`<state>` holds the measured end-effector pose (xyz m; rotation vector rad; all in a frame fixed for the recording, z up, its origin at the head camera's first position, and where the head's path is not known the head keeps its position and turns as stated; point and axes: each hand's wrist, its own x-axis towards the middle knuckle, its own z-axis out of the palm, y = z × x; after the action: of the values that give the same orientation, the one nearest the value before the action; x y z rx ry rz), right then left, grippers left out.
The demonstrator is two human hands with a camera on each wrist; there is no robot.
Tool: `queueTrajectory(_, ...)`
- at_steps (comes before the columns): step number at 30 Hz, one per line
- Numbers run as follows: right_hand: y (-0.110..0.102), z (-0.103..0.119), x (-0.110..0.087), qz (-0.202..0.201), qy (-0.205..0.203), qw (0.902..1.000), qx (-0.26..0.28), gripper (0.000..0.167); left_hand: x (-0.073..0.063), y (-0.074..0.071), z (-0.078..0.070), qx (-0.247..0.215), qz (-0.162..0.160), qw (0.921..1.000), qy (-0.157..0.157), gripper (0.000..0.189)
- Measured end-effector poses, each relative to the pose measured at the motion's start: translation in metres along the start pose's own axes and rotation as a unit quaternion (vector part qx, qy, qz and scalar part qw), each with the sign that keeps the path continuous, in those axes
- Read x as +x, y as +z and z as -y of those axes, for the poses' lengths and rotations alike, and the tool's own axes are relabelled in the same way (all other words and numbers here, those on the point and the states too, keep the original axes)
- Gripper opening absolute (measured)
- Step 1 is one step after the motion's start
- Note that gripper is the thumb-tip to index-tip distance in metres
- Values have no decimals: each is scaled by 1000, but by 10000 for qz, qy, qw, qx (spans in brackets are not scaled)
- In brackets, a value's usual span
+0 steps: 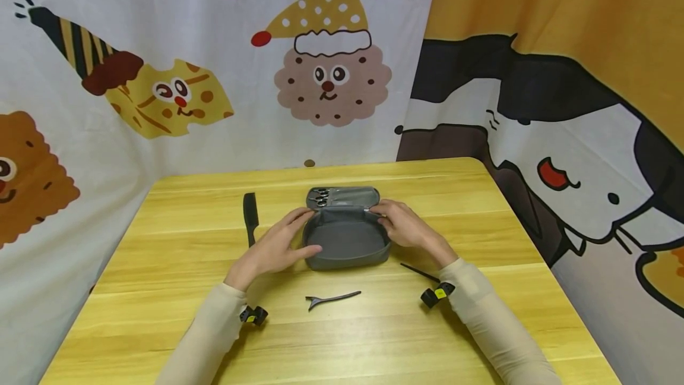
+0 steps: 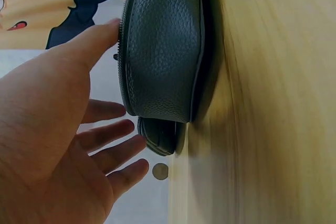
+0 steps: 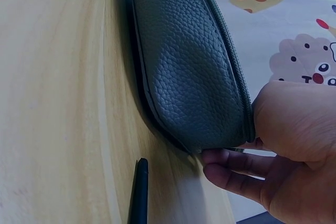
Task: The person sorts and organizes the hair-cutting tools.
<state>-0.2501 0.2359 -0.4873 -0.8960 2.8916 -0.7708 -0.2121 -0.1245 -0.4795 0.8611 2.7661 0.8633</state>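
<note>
Wooden bench [image 1: 374, 349] beneath, left hand [image 1: 275, 246] loose against the case [image 1: 347, 262] at nine o'clock, right hand [image 1: 404, 223] pinching its two o'clock edge, opening seems nearly finished, release probably next.

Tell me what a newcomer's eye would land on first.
Probably the open gray case on the wooden table, between the left hand and right hand. Behind the table, a cartoon cookie in a spotted hat stands out on the white hanging cloth. A black comb lies left of the case.
</note>
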Motion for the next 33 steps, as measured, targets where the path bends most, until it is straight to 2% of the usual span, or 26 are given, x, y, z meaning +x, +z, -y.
queueTrajectory(6,-1,2,0,12,-23,10000,53,38,-4,2,0,-107,123,9998,-116,99)
queueTrajectory(17,-2,2,-2,7,-43,10000,88,37,-5,8,6,-367,115,9993,-12,101)
queueTrajectory(23,-4,0,-2,0,83,9999,65,36,-5,9,5,-500,126,9987,64,102)
queueTrajectory(29,-13,5,-2,-400,110,9991,123,28,-5,9,4,-488,105,9987,55,102)
queueTrajectory(33,-18,15,-5,-701,50,9975,55,33,-5,10,4,-479,107,9988,41,102)
